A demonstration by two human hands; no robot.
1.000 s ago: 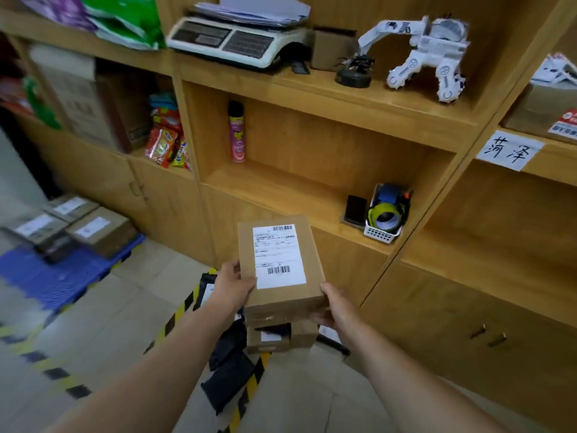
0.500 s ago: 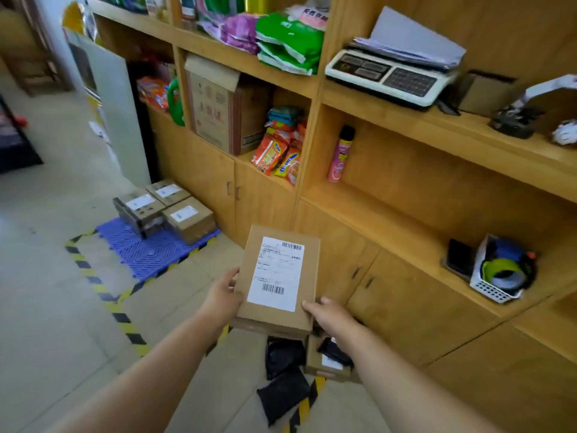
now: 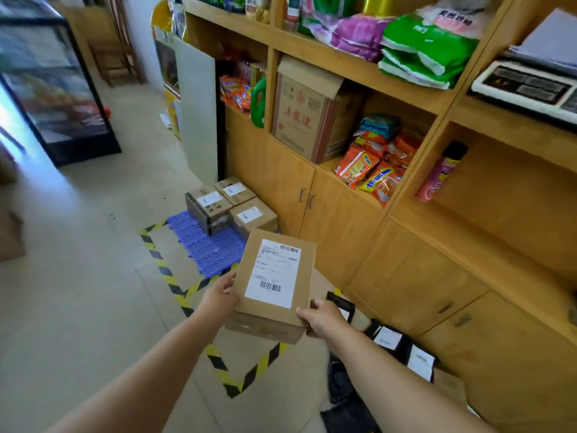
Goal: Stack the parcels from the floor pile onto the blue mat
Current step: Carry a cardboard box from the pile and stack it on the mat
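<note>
Parcel (image 3: 274,276) gripped by left hand (image 3: 217,296) and right hand (image 3: 323,317); three boxes (image 3: 231,204) occupy blue mat (image 3: 206,245) beyond.

The cardboard parcel (image 3: 274,276) between the hands is hiding their fingers; its label print is reading too small.

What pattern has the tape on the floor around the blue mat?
Yellow and black diagonal stripes on the floor tape, seen best in the head view, bordering the blue mat.
</note>
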